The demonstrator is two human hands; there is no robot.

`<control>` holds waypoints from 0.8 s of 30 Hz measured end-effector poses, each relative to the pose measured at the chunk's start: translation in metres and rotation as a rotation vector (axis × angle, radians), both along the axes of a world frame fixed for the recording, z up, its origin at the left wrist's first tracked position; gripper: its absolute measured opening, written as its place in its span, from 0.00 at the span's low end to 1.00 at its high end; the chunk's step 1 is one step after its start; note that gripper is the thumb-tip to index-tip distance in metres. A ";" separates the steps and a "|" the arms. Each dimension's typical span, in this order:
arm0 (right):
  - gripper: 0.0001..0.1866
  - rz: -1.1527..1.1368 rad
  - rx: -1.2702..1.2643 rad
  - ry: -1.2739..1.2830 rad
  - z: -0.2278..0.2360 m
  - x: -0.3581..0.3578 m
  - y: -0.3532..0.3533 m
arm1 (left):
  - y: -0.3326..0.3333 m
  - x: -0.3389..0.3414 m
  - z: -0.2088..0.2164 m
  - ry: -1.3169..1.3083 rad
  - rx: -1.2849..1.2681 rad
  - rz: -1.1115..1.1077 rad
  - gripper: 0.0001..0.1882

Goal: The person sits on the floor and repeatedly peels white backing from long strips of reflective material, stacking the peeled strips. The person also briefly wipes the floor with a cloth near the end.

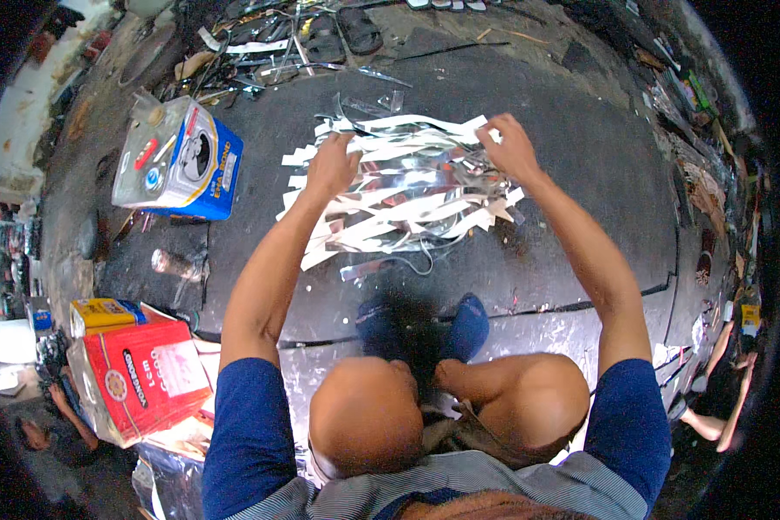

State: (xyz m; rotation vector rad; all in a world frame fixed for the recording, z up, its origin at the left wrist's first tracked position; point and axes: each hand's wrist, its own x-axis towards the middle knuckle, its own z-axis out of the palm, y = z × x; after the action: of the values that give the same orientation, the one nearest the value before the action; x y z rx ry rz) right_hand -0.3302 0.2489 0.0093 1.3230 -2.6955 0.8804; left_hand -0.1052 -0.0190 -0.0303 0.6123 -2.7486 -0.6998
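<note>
A wide bundle of long, glossy white and silver strips [390, 208] lies crosswise on the dark board in front of me. At its left end my left hand [332, 165] reaches in over the strips, fingers curled down onto the far ones. My right hand [510, 149] is at the far right corner, thumb and fingers pinched at the end of a white strip [459, 126]. That strip runs along the bundle's far edge between both hands. My left fingertips seem closed on its other end, though the contact is partly hidden.
A blue and white metal can [204, 165] stands on the left, small items on its top. Nearer sits a red box [152, 377]. Sandals [359, 31] and scrap strips [264, 48] lie beyond the dark board [598, 130]. Another person's arm [726, 399] shows at far right.
</note>
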 end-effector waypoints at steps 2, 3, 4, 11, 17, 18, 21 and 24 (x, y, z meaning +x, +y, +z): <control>0.23 0.089 0.190 -0.062 0.001 -0.026 -0.039 | -0.007 -0.049 0.003 -0.066 0.052 -0.034 0.21; 0.25 0.144 0.277 -0.095 -0.009 -0.041 -0.063 | -0.025 -0.070 -0.015 -0.061 -0.047 -0.113 0.21; 0.28 0.185 0.371 -0.126 -0.021 -0.055 -0.075 | -0.028 -0.091 -0.026 -0.065 -0.059 -0.156 0.22; 0.29 0.118 0.497 -0.145 -0.079 -0.076 -0.124 | -0.070 -0.187 -0.092 -0.247 -0.162 -0.173 0.30; 0.28 0.134 0.571 -0.163 -0.097 -0.077 -0.099 | -0.054 -0.215 -0.108 -0.324 -0.269 -0.407 0.33; 0.27 0.154 0.571 -0.166 -0.095 -0.072 -0.103 | -0.058 -0.209 -0.111 -0.323 -0.283 -0.442 0.33; 0.31 0.192 0.578 -0.262 -0.089 -0.067 -0.094 | -0.049 -0.186 -0.119 -0.166 -0.217 -0.410 0.31; 0.41 0.156 0.641 -0.386 -0.074 -0.058 -0.076 | -0.030 -0.158 -0.111 -0.128 -0.229 -0.394 0.27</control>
State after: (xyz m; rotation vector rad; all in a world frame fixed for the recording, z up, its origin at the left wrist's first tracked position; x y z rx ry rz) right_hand -0.3878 0.1734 -0.0651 1.6150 -3.3971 0.2856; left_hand -0.2631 -0.0487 -0.1412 0.0666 -3.0450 -0.4184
